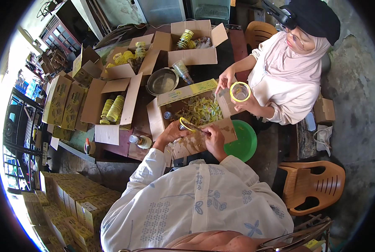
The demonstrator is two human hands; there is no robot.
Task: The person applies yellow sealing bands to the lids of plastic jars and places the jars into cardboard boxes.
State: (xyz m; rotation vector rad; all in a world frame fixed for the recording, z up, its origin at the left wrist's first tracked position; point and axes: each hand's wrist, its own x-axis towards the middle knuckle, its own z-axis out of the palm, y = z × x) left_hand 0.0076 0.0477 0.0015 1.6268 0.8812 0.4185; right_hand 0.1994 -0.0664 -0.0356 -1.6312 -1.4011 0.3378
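The left grip (173, 132) pinches a yellow ring (188, 125) mid-frame, best held steady while the right grip (212, 139), closure unclear, handles its edge.

The table (139, 122), partly maroon, carries open boxes (107, 134), a bowl (161, 82) between them, stacked cups (182, 72) beside the bowl, and a bottle (144, 142) near the front edge.

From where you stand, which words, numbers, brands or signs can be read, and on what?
Upright yellow cartons at left: bold dark lettering, which I won't copy.
Open box of yellow strips: printing on its far flap, also uncopied.
White label on the lower-left carton stack: marks too small to read.
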